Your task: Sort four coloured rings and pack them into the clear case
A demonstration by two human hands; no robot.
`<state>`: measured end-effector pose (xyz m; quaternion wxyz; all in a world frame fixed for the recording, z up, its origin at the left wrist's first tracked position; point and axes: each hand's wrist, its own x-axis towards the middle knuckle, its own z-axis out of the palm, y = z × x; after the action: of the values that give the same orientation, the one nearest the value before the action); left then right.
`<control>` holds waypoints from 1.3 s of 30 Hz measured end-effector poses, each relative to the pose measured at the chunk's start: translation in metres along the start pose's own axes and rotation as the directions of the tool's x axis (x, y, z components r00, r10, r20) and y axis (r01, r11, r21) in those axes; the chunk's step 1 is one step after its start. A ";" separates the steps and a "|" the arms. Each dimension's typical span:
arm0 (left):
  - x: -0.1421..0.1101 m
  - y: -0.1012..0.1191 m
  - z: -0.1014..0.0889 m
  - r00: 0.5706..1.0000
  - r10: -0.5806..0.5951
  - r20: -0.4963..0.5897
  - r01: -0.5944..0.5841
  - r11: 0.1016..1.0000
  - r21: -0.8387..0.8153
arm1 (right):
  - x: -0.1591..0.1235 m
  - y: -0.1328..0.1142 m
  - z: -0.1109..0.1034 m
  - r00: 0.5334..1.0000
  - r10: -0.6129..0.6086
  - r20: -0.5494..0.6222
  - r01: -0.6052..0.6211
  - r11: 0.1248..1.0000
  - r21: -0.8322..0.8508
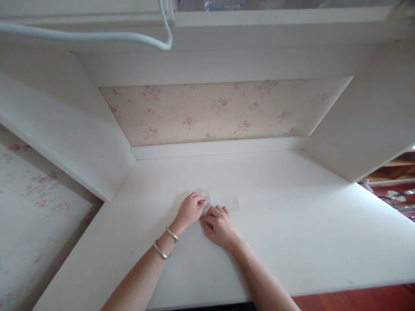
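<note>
My left hand (pixel 192 208) is closed in a pinch above the white desktop, with thumb and fingertips together on something too small to make out. Just behind those fingertips lies a small clear plastic piece (pixel 203 194), partly covered by the hand. Close on the right, my right hand (pixel 219 224) rests on the desktop with its fingers curled and thumb near the index finger; what they hold, if anything, is hidden. A second clear, flat, squarish plastic piece (pixel 231 202) lies just beyond the right fingertips.
The white desktop (pixel 292 233) runs between side panels on the left (pixel 81 129) and right (pixel 366 116). A shelf (pixel 227 36) overhangs the back. A white bent tube (pixel 97 36) crosses the upper left. Shelves with assorted items (pixel 395 194) stand at the far right.
</note>
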<state>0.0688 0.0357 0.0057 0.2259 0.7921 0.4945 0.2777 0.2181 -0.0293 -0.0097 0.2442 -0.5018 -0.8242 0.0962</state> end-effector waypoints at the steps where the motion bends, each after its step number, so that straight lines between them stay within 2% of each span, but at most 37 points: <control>1: -0.001 0.000 0.001 1.000 0.006 -0.003 -0.006 1.000 0.006 | 0.000 0.000 0.000 1.000 -0.005 -0.001 0.005 1.000 0.002; 8: -0.022 -0.001 -0.009 0.995 -0.001 -0.104 -0.007 0.997 -0.075 | 0.001 0.000 0.000 0.999 0.001 -0.034 0.000 0.999 0.034; 15: -0.053 -0.003 -0.008 0.996 -0.040 -0.078 0.030 0.992 -0.126 | 0.004 0.006 0.005 0.985 0.093 -0.149 -0.066 0.982 0.178; 18: -0.057 -0.001 -0.008 1.000 -0.030 -0.008 0.029 0.996 -0.084 | 0.006 0.012 0.008 0.949 0.192 -0.251 -0.124 0.957 0.263; 21: -0.060 0.000 -0.009 0.998 -0.012 0.059 0.014 0.999 -0.029 | 0.009 0.018 0.011 0.882 0.331 -0.336 -0.207 0.912 0.355; 23: -0.061 0.001 -0.008 0.996 -0.009 0.085 0.008 1.000 0.012 | 0.012 0.020 0.013 0.846 0.400 -0.352 -0.248 0.880 0.404; 25: -0.062 0.001 -0.007 0.995 -0.009 0.102 0.004 0.999 0.046 | 0.014 0.021 0.015 0.833 0.433 -0.344 -0.272 0.863 0.427; 29: -0.063 0.000 -0.005 0.994 -0.007 0.113 -0.002 0.997 0.083 | 0.018 0.024 0.019 0.841 0.443 -0.309 -0.307 0.863 0.401; 33: -0.062 0.000 -0.005 0.994 -0.001 0.108 -0.008 0.997 0.083 | 0.018 0.027 0.023 0.859 0.419 -0.293 -0.338 0.895 0.290; 39: -0.061 0.000 -0.006 0.995 -0.010 0.102 0.005 0.999 0.049 | 0.016 0.025 0.019 0.843 0.408 -0.351 -0.329 0.907 0.262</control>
<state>0.0430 -0.0195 -0.0033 0.2327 0.8086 0.4919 0.2240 0.2221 -0.0017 -0.0315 0.4305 -0.6343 -0.6315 0.1163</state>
